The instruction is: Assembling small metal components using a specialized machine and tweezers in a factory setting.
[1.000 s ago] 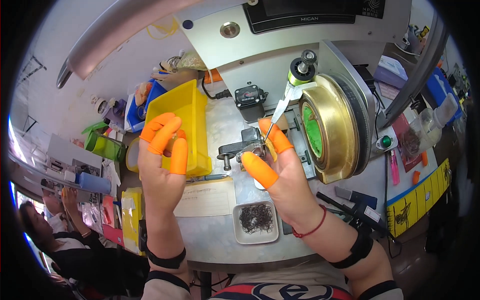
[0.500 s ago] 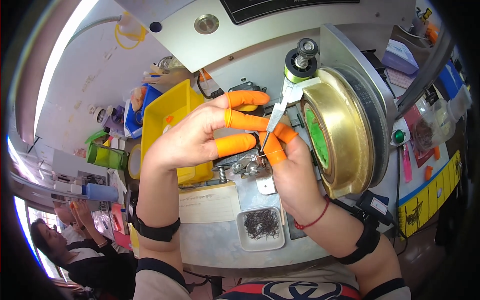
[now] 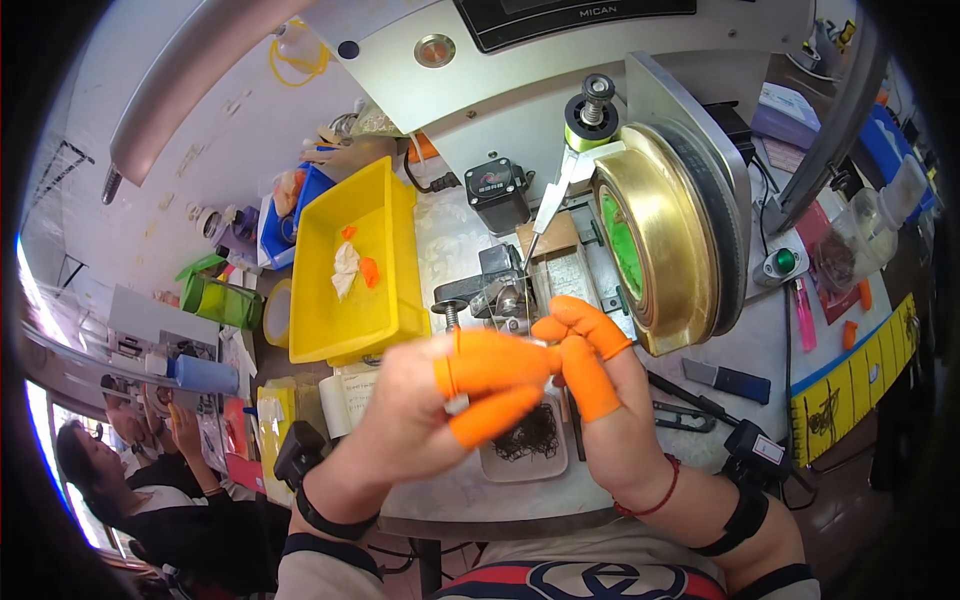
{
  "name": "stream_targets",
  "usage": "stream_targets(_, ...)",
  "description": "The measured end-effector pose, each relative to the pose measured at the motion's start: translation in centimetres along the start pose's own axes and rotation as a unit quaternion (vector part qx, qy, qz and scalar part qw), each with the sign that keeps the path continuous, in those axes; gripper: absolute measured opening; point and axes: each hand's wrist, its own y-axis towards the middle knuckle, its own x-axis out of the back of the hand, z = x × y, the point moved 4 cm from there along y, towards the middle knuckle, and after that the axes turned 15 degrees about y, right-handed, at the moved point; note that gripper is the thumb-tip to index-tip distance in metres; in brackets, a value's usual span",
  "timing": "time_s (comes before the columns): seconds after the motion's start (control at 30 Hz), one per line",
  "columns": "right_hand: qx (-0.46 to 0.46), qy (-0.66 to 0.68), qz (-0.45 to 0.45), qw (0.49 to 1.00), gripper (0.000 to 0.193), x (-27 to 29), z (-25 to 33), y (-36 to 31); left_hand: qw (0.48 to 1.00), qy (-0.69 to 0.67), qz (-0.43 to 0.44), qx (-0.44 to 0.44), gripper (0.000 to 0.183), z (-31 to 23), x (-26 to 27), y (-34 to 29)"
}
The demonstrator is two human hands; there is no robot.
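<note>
Orange finger covers sit on the fingers of both my hands. My left hand [image 3: 410, 400], slightly blurred, has its thumb and fingers drawn together toward the right. My right hand [image 3: 605, 390] is pinched, its fingertips meeting those of the left. Whatever lies between the fingertips is too small to make out. Just beyond them stands a small metal clamp fixture [image 3: 507, 300], with a thin pointed guide arm [image 3: 550, 210] reaching down to it. A white dish [image 3: 492, 466] of dark, thin, tangled pieces is partly hidden under my left hand.
A large brass-coloured wheel [image 3: 665, 240] and a green thread spool [image 3: 590, 125] belong to the machine beyond my hands. At left is a yellow bin [image 3: 325, 310] with orange and white scraps. A yellow ruled strip [image 3: 860, 375] lies at right. A person [image 3: 150, 500] works at far left.
Both hands have come back toward me from the clamp fixture and guide arm, uncovering them. My left hand has turned, and its fingertips now meet the right's.
</note>
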Motion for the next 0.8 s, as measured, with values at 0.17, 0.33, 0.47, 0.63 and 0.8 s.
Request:
stream_targets(0.17,-0.116,0.143,0.008,0.983,0.035,-1.5,0.3,0.2,0.994,0.054,0.083,-0.05,0.023,-0.7,-4.3,-6.3)
stream_targets(0.33,-0.091,0.091,-0.037,0.991,0.012,-0.9,-1.1,2.8,0.987,0.157,-0.023,0.015,0.029,-1.0,-1.0,-4.7)
stream_targets(0.47,-0.068,0.118,-0.088,0.987,0.016,-0.8,-1.5,4.2,0.947,0.104,-0.29,-0.093,0.034,1.4,4.2,-1.3)
stream_targets(0.63,-0.055,0.133,-0.08,0.986,0.019,-0.8,-2.4,6.9,0.964,0.242,-0.024,-0.106,0.035,3.6,4.3,5.6)
stream_targets(0.8,-0.027,0.133,-0.055,0.989,0.02,-1.5,-2.6,8.0,0.971,0.131,0.151,-0.131,0.034,5.0,2.4,7.7)
